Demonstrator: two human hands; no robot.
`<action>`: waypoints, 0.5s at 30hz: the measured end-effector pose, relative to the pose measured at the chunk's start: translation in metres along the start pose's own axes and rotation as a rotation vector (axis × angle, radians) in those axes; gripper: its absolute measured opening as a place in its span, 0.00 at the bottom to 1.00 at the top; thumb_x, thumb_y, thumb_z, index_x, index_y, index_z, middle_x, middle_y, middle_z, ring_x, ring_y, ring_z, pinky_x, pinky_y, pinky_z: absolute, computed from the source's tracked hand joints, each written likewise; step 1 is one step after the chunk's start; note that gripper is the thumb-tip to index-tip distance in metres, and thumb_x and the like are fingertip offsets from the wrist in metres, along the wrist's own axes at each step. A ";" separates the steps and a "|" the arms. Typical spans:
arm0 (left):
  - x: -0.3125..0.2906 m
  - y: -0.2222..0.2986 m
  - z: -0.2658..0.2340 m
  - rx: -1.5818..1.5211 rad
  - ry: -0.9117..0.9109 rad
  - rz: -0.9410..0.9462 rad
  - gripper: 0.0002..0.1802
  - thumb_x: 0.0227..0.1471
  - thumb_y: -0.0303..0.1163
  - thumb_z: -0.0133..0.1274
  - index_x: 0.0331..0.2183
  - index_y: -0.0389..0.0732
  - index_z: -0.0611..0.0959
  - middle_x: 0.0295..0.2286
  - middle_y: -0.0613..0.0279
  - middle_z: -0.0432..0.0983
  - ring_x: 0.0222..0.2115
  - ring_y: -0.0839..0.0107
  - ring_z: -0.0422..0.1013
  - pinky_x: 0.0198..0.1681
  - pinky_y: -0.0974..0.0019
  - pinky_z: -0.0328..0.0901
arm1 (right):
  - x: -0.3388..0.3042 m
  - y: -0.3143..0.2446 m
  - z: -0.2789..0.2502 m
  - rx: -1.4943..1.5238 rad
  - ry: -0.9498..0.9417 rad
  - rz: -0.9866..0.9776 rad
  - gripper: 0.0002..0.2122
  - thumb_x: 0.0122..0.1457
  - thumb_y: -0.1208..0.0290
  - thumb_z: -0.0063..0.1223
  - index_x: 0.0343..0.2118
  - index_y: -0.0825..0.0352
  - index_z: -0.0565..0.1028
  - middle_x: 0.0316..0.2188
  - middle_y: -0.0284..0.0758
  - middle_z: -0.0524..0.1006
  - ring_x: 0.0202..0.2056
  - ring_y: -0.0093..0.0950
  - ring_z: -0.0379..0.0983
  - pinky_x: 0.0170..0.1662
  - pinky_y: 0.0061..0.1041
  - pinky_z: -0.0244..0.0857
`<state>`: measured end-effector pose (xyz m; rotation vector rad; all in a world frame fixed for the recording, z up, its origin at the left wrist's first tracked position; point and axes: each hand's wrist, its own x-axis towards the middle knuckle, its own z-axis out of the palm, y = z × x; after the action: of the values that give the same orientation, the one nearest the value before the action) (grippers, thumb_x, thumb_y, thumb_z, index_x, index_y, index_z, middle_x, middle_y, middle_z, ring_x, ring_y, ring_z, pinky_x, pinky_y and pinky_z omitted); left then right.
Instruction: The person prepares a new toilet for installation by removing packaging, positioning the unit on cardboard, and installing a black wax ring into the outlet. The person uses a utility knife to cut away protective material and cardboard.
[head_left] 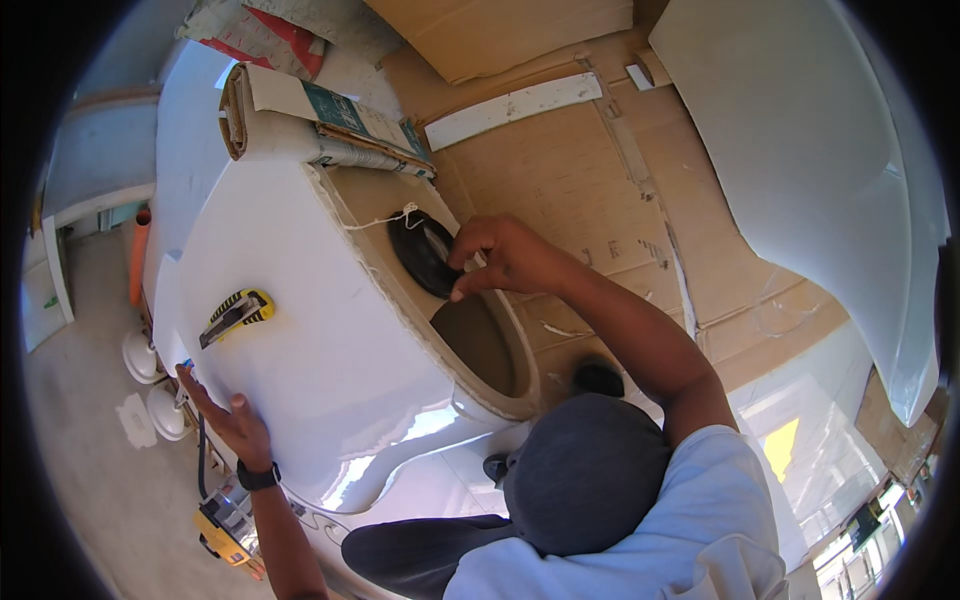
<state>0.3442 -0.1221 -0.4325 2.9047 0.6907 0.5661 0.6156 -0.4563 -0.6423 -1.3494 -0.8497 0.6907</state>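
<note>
A large, glossy white moulded piece [300,290] spreads under my arms, with a rough tan face [350,190] along its right side. My left hand [235,430], a black band on its wrist, lies open at the piece's left edge. A yellow and black utility knife [235,316] rests above it on the white surface. My right hand [490,262] curls thumb and fingers on the rim of a black ring [408,250] at the tan face. Thin white string [372,224] runs over the ring's top. Below the ring shows a dark, rounded opening [480,345].
Folded cardboard [330,125] sits on the piece's far end. Cardboard sheets [540,180] and a white strip [515,108] cover the ground beyond. Another white shell [800,130] looms at right. A yellow power tool [225,530] lies lower left; a dark cap [590,475] blocks the lower middle.
</note>
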 end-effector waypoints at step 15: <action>-0.002 -0.003 -0.001 0.032 0.006 0.032 0.58 0.61 0.72 0.43 0.72 0.36 0.49 0.70 0.39 0.47 0.71 0.45 0.48 0.71 0.43 0.46 | -0.006 0.000 -0.015 0.189 -0.110 0.095 0.24 0.43 0.62 0.81 0.42 0.66 0.84 0.36 0.30 0.83 0.38 0.22 0.77 0.37 0.24 0.69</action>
<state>0.3407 -0.1202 -0.4332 2.9497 0.6614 0.5729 0.6253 -0.4695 -0.6431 -1.1960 -0.7902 0.9036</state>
